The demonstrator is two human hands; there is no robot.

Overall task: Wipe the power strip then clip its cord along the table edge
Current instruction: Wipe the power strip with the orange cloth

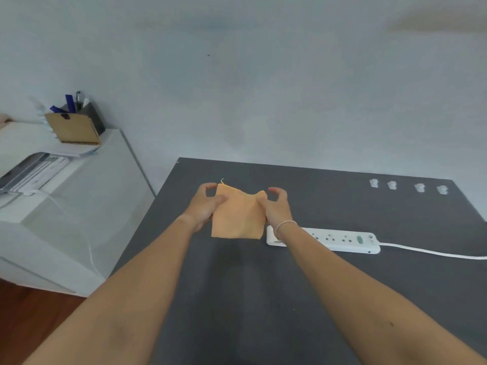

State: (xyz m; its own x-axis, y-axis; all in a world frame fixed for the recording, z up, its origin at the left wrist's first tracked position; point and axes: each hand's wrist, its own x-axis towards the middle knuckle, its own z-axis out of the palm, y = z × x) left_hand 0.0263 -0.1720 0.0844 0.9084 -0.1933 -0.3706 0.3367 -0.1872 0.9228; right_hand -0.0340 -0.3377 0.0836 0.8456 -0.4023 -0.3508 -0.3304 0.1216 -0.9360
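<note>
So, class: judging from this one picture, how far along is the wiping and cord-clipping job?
Nothing looks finished. In hand: the left hand and right hand hold the orange cloth spread above the table, not touching the power strip. Left: wiping the strip, then clipping its cord, which lies loose toward the right. The four white clips sit empty near the far edge.

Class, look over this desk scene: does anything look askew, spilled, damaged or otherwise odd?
Nothing stands out. Both hands hold the orange cloth above the table; the power strip lies flat, and four clips sit in a row.
</note>
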